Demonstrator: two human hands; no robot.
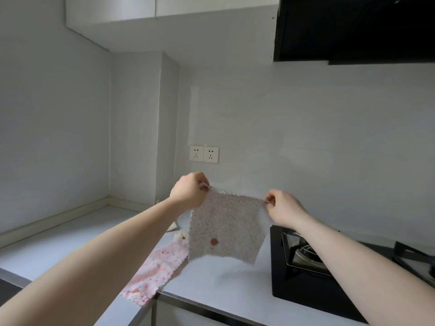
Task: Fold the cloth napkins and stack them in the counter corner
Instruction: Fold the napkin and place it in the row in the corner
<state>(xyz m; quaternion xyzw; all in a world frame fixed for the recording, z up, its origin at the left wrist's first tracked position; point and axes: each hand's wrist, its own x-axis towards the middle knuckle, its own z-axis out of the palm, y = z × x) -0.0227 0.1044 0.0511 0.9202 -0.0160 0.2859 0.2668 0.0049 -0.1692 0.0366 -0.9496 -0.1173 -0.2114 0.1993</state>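
Both hands, left hand (190, 192) and right hand (283, 209), pinch the grey napkin (227, 229) by its top corners

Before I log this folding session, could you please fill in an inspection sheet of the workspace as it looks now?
Surface: pale grey counter, L-shaped, running into a wall corner.
Job's things: speckled napkin held up in the air, hanging open and unfolded; pink napkin lying on the counter near its front edge, partly under the left arm.
Clutter: small pale item behind the left arm, too hidden to name.
Grippers: left hand pinches one top corner; right hand pinches the other.
Cables: nothing seen.
Surroundings: black gas hob to the right, hood above it, two sockets on the wall, cabinets overhead.
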